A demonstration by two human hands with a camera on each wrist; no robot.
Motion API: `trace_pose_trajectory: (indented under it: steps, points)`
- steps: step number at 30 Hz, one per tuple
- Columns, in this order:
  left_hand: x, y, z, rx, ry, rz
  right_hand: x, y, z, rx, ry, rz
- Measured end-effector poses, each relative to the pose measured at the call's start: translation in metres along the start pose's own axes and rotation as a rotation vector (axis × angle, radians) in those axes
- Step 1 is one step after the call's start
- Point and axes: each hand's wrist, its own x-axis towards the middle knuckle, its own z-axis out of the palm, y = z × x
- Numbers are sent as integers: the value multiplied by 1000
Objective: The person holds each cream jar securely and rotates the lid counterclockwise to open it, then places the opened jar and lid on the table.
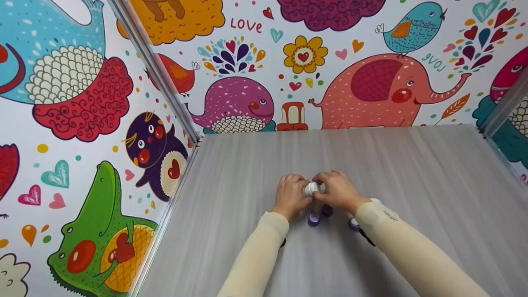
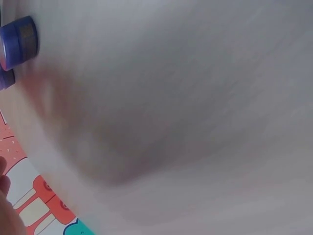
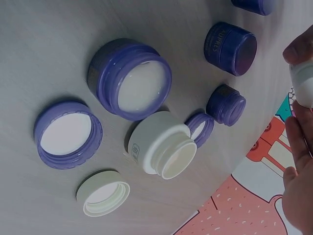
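Observation:
Both hands meet around a small white jar (image 1: 312, 189) raised over the tabletop. My left hand (image 1: 291, 194) grips its left end with bent fingers, and my right hand (image 1: 339, 190) pinches the other end between thumb and fingers. At the right wrist view's edge, part of that white jar (image 3: 303, 83) shows between the right hand's (image 3: 299, 161) thumb and fingers. Only a blurred bit of the left hand (image 2: 7, 213) enters the left wrist view. Just below the hands stand small purple jars (image 1: 314, 219), one of them lettered AUPRES (image 3: 231, 48).
Under the right forearm lie an open purple jar of white cream (image 3: 142, 85), an open white jar (image 3: 166, 147), a purple lid (image 3: 68, 137), a white lid (image 3: 103, 193) and a small purple lid (image 3: 201, 129). Printed panels (image 1: 305, 82) border the grey table (image 1: 231, 165).

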Motion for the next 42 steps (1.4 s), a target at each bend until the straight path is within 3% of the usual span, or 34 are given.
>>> trace_pose_trajectory:
  steps: [12, 26, 34, 42]
  points:
    - [1, 3, -2, 14, -59, -30, -2, 1, 0, 2, -21, 29]
    - [0, 2, -1, -14, -29, -29, 0, 1, 0, 2, -54, 33]
    - [-1, 0, 0, 16, -5, -11, 0, -1, 0, 3, -23, 18]
    - [-2, -1, 0, 26, -34, -19, 0, -1, 0, -4, -2, 16]
